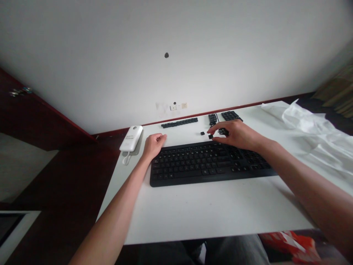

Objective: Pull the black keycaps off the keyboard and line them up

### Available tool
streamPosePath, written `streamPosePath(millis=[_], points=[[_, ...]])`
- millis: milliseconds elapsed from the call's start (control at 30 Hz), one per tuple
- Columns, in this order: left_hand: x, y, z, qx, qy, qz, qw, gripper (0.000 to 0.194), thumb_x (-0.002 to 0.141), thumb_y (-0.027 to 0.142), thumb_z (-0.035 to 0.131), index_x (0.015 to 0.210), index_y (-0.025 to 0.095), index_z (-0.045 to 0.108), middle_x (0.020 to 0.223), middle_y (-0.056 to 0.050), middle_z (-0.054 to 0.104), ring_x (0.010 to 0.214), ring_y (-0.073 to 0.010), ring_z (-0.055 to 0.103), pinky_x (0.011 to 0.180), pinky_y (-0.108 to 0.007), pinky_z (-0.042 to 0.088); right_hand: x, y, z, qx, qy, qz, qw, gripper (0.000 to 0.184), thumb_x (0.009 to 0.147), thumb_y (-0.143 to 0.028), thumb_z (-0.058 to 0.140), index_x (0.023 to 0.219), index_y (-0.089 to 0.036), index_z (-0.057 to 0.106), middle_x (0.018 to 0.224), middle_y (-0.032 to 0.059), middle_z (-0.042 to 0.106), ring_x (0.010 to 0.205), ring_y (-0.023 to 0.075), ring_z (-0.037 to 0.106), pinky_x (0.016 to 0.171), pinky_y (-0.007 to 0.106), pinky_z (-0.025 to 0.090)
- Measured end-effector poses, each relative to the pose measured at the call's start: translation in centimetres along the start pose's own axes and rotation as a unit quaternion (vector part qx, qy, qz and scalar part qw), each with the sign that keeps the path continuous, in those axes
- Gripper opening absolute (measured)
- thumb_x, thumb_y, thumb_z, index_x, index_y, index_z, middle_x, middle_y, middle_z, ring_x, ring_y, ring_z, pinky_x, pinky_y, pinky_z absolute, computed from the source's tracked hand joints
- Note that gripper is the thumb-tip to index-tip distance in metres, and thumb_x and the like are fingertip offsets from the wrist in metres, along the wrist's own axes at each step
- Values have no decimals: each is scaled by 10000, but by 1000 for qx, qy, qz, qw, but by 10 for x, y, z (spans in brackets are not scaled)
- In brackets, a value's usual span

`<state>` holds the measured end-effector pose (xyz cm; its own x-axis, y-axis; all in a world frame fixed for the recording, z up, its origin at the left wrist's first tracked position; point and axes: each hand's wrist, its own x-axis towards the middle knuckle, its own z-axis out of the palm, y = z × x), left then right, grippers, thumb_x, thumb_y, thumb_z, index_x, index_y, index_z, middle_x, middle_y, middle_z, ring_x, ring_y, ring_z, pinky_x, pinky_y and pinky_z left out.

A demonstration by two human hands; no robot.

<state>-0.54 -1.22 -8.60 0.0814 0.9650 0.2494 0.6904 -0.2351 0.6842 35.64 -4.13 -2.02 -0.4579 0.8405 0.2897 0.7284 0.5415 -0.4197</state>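
A black keyboard (190,162) lies across the white table in front of me. My left hand (154,144) rests at its upper left corner, fingers curled into a loose fist with nothing showing in it. Above the keyboard's back edge, my right hand (234,134) has thumb and index finger pinched around a small black keycap (210,136). Another loose keycap (202,133) lies just left of those fingertips. Behind the right hand are a block of keycaps (212,119) and a second block (231,116). The right forearm covers part of the keyboard's right end.
A long row of keycaps (179,123) lies near the table's back edge. At the left stands a white power bank (131,138) with a short cable loop (126,158). Crumpled white plastic sheeting (306,121) covers the right side. A red bag (296,246) is below the front edge.
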Motion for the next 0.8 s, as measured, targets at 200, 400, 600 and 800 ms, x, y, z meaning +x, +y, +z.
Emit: streamPosePath(millis=[200,400,600,800], points=[[0,1,0,6,-1,-3,1000,495,928,522,520,603,196,337,590,39,275,607,-107,311,610,-278,230,-1,-5,5,-3,-11,-8,1000,273,856,-291,741,1119,-291,812,1045,17,831,796,207,741,736,330,540],[-1,2,0,3,1,-3,1000,492,924,517,527,598,195,349,588,39,281,601,-106,316,605,-279,231,-1,0,9,-29,-12,6,1000,255,877,-291,703,1107,-273,810,1000,26,828,759,205,717,723,331,517],[-1,5,0,0,1,-6,1000,489,922,510,534,592,192,363,570,42,301,588,-104,317,604,-280,234,2,22,12,-76,28,75,994,267,873,-322,687,1097,-266,821,882,37,805,743,228,699,714,347,497],[-2,7,-1,2,1,-5,1000,490,921,500,532,587,193,345,564,41,302,583,-103,311,605,-285,229,4,33,22,-98,2,94,991,275,875,-332,683,1106,-281,823,876,43,800,709,227,677,707,349,485]])
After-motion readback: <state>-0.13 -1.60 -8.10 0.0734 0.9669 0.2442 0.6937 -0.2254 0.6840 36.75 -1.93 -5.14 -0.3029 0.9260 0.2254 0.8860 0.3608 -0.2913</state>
